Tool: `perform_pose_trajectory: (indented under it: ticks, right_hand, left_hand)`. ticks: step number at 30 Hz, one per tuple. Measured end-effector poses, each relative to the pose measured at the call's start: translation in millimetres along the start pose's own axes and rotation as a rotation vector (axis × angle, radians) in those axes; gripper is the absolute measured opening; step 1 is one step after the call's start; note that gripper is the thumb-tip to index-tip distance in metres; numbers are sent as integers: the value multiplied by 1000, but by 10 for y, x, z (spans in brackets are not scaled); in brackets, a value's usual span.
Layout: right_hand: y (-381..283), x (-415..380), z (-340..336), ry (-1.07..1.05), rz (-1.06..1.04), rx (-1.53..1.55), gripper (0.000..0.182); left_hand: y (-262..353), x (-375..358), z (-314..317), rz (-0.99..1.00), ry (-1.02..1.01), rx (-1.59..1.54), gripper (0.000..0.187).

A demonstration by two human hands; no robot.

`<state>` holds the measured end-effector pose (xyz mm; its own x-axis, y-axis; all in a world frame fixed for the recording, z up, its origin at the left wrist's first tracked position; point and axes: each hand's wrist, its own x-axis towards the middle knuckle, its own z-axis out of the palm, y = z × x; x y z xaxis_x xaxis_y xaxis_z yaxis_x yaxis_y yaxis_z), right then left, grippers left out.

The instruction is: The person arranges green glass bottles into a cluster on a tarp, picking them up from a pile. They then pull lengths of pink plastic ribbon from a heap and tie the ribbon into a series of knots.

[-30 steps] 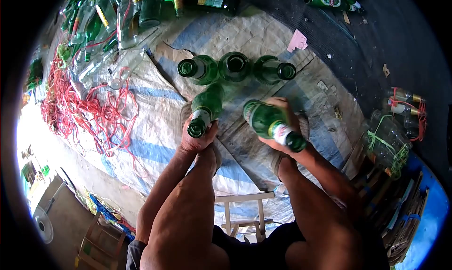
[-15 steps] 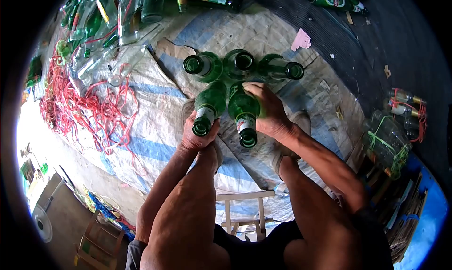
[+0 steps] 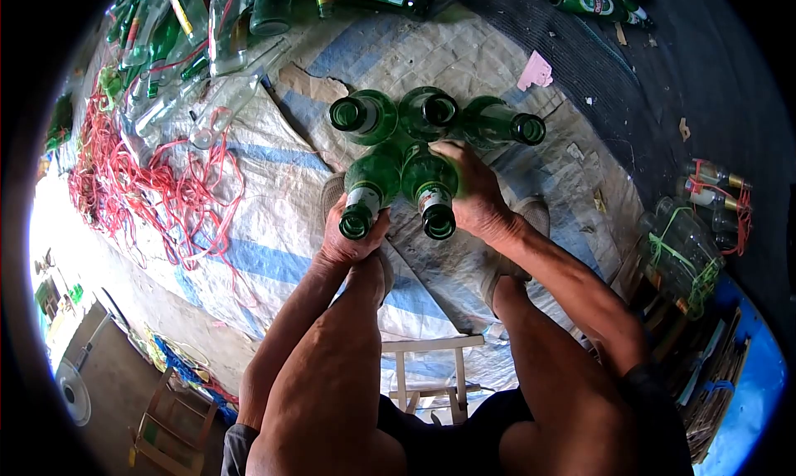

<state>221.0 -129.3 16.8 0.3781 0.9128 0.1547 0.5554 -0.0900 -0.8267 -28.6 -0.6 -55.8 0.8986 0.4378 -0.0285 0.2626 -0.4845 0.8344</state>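
Yeah so in your cluster, your left hand (image 3: 342, 244) has its grip round the 8 o'clock bottle (image 3: 370, 176), your right hand (image 3: 479, 201) clamps the 6 o'clock bottle (image 3: 430, 176), other bottles (image 3: 369, 118) at 10, 12, 2.

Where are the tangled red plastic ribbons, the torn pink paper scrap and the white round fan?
Tangled red plastic ribbons (image 3: 155, 196): head view, middle strands.
Torn pink paper scrap (image 3: 535, 70): head view, centre.
White round fan (image 3: 75, 393): head view, front.
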Motion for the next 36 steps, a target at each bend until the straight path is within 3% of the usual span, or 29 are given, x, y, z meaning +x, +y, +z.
perform_pose_trajectory:
  ticks: [2,5,11,16,21,23,28,30,31,32,34,35,36]
  right_hand:
    - [-44,12,-10,-7,49,15,74]
    - [-34,-16,-5,12,99,-9,67]
    - [-28,-103,9,-62,233,-64,84]
    - [-66,-142,-40,-18,153,-129,83]
    - [-43,-183,-55,-45,188,-114,79]
    - [-61,-210,-114,-40,169,-121,77]
    - [164,-342,-280,-56,167,-93,42]
    - [296,-318,-485,-59,270,-117,24]
    - [343,-249,-626,39,380,18,11]
    - [415,-178,-780,53,508,113,6]
    - [849,-16,-932,272,397,-9,8]
    - [981,142,-1116,261,466,-75,10]
    - [1355,236,-1262,262,527,54,15]
  left_hand:
    - [16,-15,25,-99,9,-4,22]
    - [-15,-20,33,-98,46,-5,24]
    - [-4,-41,43,-85,55,-28,29]
    - [83,26,6,-112,50,-64,26]
    - [137,47,-41,28,39,-49,38]
    - [57,-15,2,-9,21,-82,39]
    - [-112,-98,60,18,-1,-83,43]
    - [-214,-157,126,14,-1,-133,45]
    - [-227,-170,136,37,2,-123,46]
    - [-196,-139,115,60,6,-112,47]
    - [-208,-127,106,84,-4,-100,50]
    - [-265,-174,115,83,-23,-101,52]
    - [-293,-203,120,76,-37,-108,54]
